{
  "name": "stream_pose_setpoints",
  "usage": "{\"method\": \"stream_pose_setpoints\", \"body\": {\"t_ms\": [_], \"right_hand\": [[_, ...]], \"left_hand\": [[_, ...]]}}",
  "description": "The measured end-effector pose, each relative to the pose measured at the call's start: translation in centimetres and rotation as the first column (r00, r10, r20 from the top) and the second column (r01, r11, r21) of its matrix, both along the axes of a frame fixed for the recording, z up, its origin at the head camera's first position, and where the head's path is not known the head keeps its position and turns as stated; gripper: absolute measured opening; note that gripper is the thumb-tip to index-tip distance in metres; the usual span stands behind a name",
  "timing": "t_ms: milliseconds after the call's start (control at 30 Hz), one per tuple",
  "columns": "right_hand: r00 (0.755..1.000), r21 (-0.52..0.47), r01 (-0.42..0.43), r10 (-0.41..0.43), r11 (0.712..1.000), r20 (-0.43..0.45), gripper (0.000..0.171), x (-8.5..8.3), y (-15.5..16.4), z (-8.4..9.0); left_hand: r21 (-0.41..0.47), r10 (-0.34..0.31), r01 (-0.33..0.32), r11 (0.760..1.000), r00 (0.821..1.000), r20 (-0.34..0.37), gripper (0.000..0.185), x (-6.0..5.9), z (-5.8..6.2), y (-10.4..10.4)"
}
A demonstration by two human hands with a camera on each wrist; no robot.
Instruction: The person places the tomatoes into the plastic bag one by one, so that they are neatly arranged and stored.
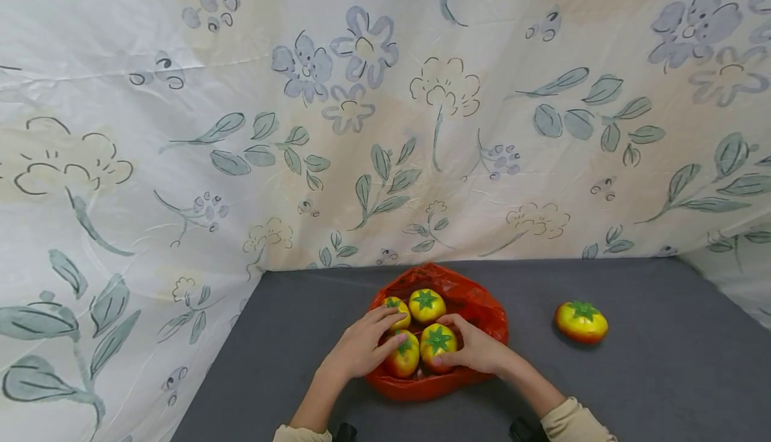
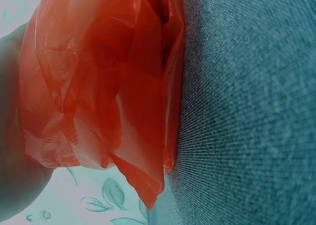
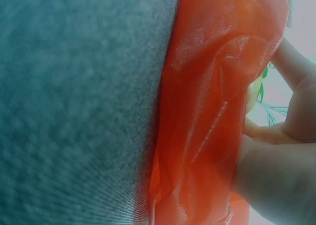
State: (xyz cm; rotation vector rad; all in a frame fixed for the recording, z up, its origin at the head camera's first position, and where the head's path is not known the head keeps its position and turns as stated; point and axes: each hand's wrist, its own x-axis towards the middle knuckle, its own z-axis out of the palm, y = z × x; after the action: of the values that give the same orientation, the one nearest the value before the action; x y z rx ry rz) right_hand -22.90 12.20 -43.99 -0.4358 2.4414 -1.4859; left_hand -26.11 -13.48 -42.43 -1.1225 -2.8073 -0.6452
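Our left hand point(image 1: 361, 347) curls over two yellow-orange tomatoes point(image 1: 402, 356) in the red plastic bag point(image 1: 482, 311); our right hand point(image 1: 476, 348) grips a third tomato point(image 1: 438, 341) beside it. The hands nearly meet. A fourth tomato point(image 1: 427, 305) sits just beyond the fingertips. The bag is thin, glossy and crumpled. Right of our right hand, well apart, a loose tomato point(image 1: 581, 321) lies on open grey woven cloth point(image 1: 662, 361). Floral sheeting point(image 1: 385, 107) walls the far and left edges.
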Motion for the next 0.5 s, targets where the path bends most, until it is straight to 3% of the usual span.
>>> {"method": "stream_pose_setpoints", "body": {"t_ms": [500], "right_hand": [[1.0,-0.013,0.0,0.0,1.0,-0.014,0.066,-0.18,0.9,0.52]], "left_hand": [[0.01,0.006,-0.007,1.0,1.0,0.016,0.055,0.09,0.0,-0.01]]}}
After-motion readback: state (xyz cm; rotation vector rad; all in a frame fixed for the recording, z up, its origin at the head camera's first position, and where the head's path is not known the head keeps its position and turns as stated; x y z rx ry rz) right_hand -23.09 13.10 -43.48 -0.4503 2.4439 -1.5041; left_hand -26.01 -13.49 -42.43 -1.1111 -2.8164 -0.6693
